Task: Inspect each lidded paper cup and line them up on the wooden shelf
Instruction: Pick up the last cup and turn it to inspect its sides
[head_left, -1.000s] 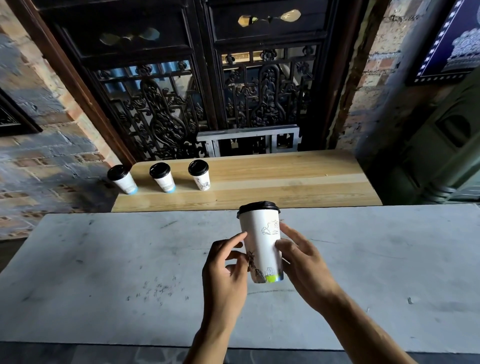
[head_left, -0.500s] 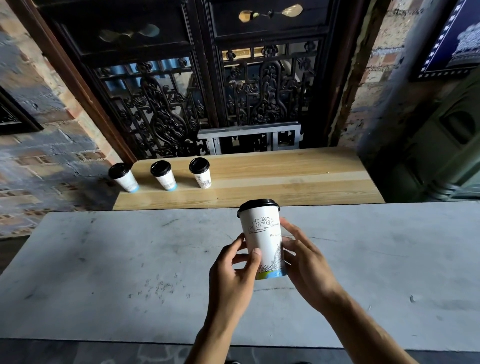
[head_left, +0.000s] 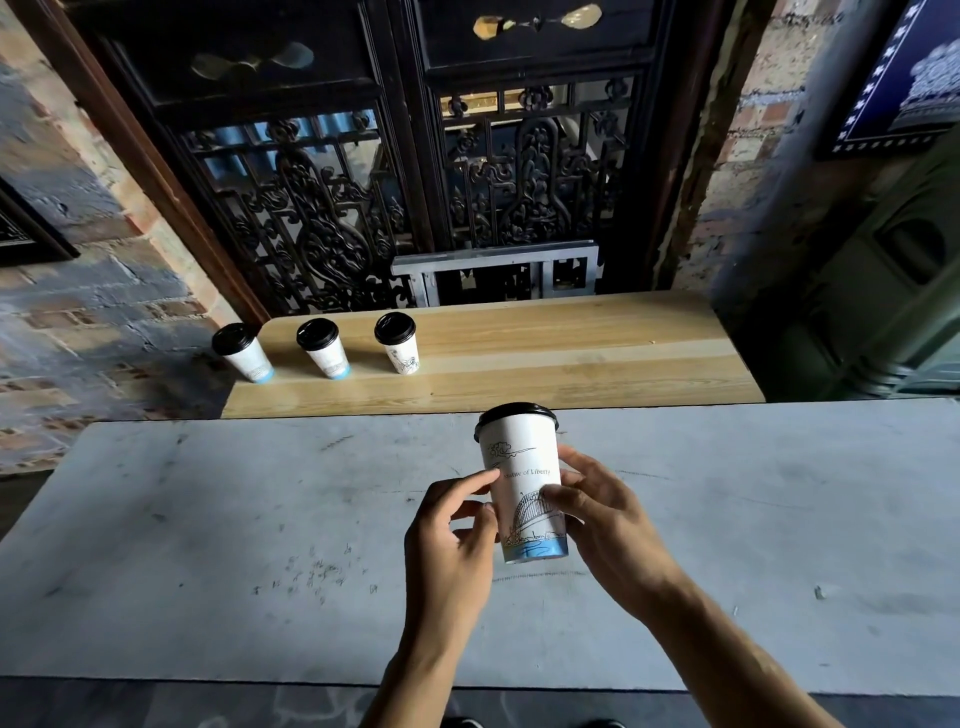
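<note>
Cup (head_left: 522, 483), lidded, white paper: fourth item, under inspection above grey table (head_left: 208, 519).
Rotated since a second ago; bridge drawing and "Statue of Liberty" lettering now face the camera. Left hand (head_left: 452, 545) pinches its side, right hand (head_left: 608, 525) curls around it. Three cups (head_left: 327, 353) already stand on wooden shelf (head_left: 571, 353); placement likely next.
</note>
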